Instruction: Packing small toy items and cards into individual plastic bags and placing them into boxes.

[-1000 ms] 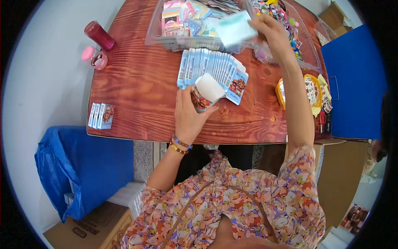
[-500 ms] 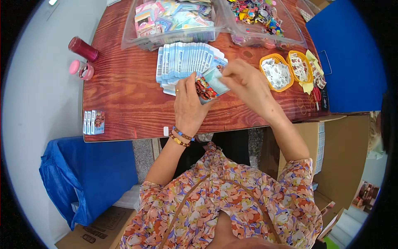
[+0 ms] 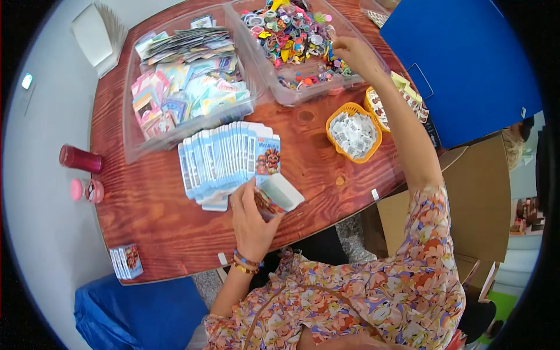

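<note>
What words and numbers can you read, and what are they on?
Nothing I can quote; the print is too small or blurred:
Fanned pale-blue cartons: barcode-like stripes, and blurred blue lettering on the front one.
Open carton in the left hand: a colourful picture, no clear lettering.
Small boxes at the corner of the wooden table: tiny print.
White slips in the yellow basket: tiny dark marks.
Cards in the clear bin: too small.

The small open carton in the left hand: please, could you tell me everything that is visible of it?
The small open carton looks like thin printed cardboard, with colourful, reddish-brown artwork outside and a plain white flap extending to the right. The left hand holds it tilted above the wooden table. Its inside looks pale greenish; its contents are unclear. It appears just below the fanned blue-and-white cartons; whether they touch cannot be told.
</note>
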Demonstrator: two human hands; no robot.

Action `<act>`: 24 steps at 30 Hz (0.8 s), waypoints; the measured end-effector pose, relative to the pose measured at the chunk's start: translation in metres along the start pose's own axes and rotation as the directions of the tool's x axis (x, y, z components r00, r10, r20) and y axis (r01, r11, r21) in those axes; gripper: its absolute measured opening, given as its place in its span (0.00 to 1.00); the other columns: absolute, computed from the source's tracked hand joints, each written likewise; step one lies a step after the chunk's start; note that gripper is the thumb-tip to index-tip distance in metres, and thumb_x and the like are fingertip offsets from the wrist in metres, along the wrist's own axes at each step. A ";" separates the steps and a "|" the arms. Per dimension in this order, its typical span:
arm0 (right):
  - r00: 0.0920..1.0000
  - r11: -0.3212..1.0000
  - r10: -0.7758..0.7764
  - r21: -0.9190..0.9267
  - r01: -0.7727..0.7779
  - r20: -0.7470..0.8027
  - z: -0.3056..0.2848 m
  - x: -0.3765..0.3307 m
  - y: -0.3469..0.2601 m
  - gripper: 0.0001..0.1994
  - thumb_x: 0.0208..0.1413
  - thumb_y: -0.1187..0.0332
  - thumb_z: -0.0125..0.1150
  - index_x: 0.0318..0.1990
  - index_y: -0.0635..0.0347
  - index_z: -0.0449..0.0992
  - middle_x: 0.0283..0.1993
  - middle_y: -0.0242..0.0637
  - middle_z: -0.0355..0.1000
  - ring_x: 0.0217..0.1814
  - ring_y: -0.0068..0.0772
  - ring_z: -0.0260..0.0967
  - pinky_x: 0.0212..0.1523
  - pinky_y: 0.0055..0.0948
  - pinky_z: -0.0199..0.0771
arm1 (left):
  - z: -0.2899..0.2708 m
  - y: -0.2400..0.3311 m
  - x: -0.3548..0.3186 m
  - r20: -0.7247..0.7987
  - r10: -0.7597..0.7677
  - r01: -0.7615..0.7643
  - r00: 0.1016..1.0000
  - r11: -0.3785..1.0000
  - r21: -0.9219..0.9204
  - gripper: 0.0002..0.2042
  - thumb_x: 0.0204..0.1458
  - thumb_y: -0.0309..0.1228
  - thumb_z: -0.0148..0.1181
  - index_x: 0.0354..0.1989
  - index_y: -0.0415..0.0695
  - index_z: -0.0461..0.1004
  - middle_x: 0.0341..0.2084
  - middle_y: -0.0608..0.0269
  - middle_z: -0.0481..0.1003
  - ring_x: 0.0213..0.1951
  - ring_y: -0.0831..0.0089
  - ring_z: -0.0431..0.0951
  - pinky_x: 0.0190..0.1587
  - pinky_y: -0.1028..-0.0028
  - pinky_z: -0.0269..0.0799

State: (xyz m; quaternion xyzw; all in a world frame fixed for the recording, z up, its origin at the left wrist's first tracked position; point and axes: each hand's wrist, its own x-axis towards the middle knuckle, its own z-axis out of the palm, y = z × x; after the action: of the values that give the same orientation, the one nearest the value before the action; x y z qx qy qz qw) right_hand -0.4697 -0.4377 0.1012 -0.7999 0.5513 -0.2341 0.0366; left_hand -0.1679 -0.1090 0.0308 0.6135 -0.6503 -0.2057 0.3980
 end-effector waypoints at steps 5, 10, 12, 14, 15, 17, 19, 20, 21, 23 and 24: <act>0.869 0.985 0.084 -0.171 0.000 0.488 0.046 0.064 0.048 0.10 0.49 0.69 0.63 0.39 0.61 0.81 0.32 0.44 0.79 0.33 0.38 0.78 0.32 0.37 0.78 | -0.004 -0.004 0.011 0.009 -0.091 0.092 0.996 0.993 -0.070 0.45 0.35 0.26 0.78 0.65 0.36 0.58 0.54 0.46 0.63 0.55 0.49 0.67 0.57 0.60 0.67; 0.562 0.928 0.305 -0.373 0.006 0.769 0.068 0.083 0.030 0.08 0.47 0.72 0.64 0.36 0.63 0.80 0.25 0.42 0.76 0.24 0.36 0.76 0.21 0.36 0.75 | -0.007 -0.012 0.013 0.057 -0.146 0.152 0.988 0.982 -0.110 0.48 0.31 0.20 0.76 0.67 0.38 0.56 0.55 0.44 0.63 0.56 0.46 0.66 0.58 0.58 0.66; 0.566 0.924 0.234 -0.362 0.123 0.791 0.074 0.077 0.038 0.07 0.45 0.71 0.65 0.33 0.63 0.78 0.24 0.41 0.75 0.25 0.35 0.75 0.23 0.35 0.72 | -0.004 -0.013 0.016 0.081 -0.132 0.140 0.988 0.985 -0.102 0.48 0.31 0.20 0.76 0.67 0.37 0.56 0.54 0.44 0.63 0.56 0.46 0.66 0.57 0.59 0.67; 0.560 0.909 0.156 -0.339 0.240 0.814 0.077 0.074 0.048 0.08 0.44 0.69 0.65 0.29 0.63 0.76 0.24 0.39 0.73 0.26 0.33 0.74 0.24 0.34 0.70 | -0.001 -0.011 0.020 0.103 -0.120 0.131 0.987 0.985 -0.112 0.48 0.31 0.20 0.75 0.67 0.37 0.56 0.54 0.45 0.63 0.55 0.47 0.67 0.56 0.59 0.67; 0.603 0.947 0.120 -0.273 0.169 0.788 0.076 0.074 0.054 0.07 0.45 0.69 0.64 0.29 0.62 0.76 0.24 0.38 0.73 0.26 0.31 0.74 0.24 0.32 0.70 | 0.000 -0.012 0.022 0.108 -0.123 0.135 0.987 0.984 -0.114 0.48 0.31 0.20 0.75 0.67 0.37 0.56 0.54 0.45 0.63 0.55 0.47 0.67 0.56 0.59 0.67; 0.642 0.975 0.090 -0.198 0.098 0.761 0.074 0.071 0.062 0.06 0.46 0.70 0.64 0.29 0.62 0.75 0.24 0.36 0.72 0.26 0.29 0.73 0.24 0.30 0.69 | 0.001 -0.012 0.026 0.150 -0.125 0.148 0.981 0.977 -0.154 0.48 0.30 0.20 0.75 0.66 0.37 0.56 0.53 0.45 0.63 0.55 0.47 0.67 0.56 0.59 0.68; 0.683 0.987 0.131 -0.028 -0.160 0.718 0.071 0.069 0.066 0.05 0.48 0.70 0.61 0.31 0.61 0.75 0.24 0.32 0.72 0.26 0.25 0.73 0.24 0.28 0.69 | -0.001 -0.012 0.027 0.157 -0.126 0.148 0.980 0.980 -0.136 0.48 0.30 0.20 0.75 0.66 0.37 0.56 0.53 0.45 0.63 0.54 0.47 0.68 0.56 0.59 0.68; 0.681 0.987 0.131 -0.028 -0.161 0.720 0.069 0.068 0.065 0.05 0.48 0.70 0.61 0.31 0.61 0.75 0.24 0.32 0.72 0.26 0.25 0.73 0.24 0.28 0.69 | -0.001 -0.012 0.028 0.159 -0.120 0.140 0.980 0.983 -0.119 0.48 0.30 0.19 0.75 0.66 0.37 0.56 0.53 0.45 0.63 0.54 0.48 0.68 0.56 0.59 0.68; 0.688 0.966 0.168 0.022 -0.258 0.707 0.068 0.066 0.064 0.05 0.48 0.71 0.61 0.32 0.61 0.75 0.25 0.31 0.73 0.26 0.23 0.72 0.23 0.26 0.69 | -0.001 -0.013 0.028 0.161 -0.122 0.142 0.979 0.983 -0.119 0.48 0.30 0.19 0.75 0.66 0.37 0.56 0.53 0.45 0.63 0.54 0.48 0.68 0.56 0.59 0.68; 0.688 0.932 0.208 0.073 -0.355 0.695 0.066 0.065 0.063 0.06 0.48 0.71 0.61 0.34 0.61 0.75 0.25 0.29 0.73 0.26 0.22 0.72 0.23 0.25 0.68 | 0.000 -0.013 0.027 0.162 -0.133 0.157 0.978 0.977 -0.145 0.48 0.30 0.19 0.75 0.66 0.37 0.56 0.53 0.45 0.63 0.54 0.48 0.68 0.55 0.60 0.68; 0.670 0.906 0.197 0.129 -0.404 0.716 0.065 0.065 0.063 0.07 0.47 0.71 0.61 0.35 0.61 0.75 0.25 0.29 0.72 0.25 0.21 0.71 0.22 0.25 0.68 | 0.001 -0.013 0.027 0.165 -0.133 0.158 0.977 0.977 -0.145 0.48 0.30 0.19 0.75 0.66 0.37 0.56 0.53 0.45 0.63 0.54 0.48 0.68 0.55 0.60 0.68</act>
State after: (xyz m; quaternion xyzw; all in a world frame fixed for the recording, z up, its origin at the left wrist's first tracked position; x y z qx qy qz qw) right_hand -0.4789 -0.5343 0.0448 -0.7123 0.5847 0.0143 0.3880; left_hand -0.1586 -0.1371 0.0269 0.6084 -0.6142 -0.3319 0.3775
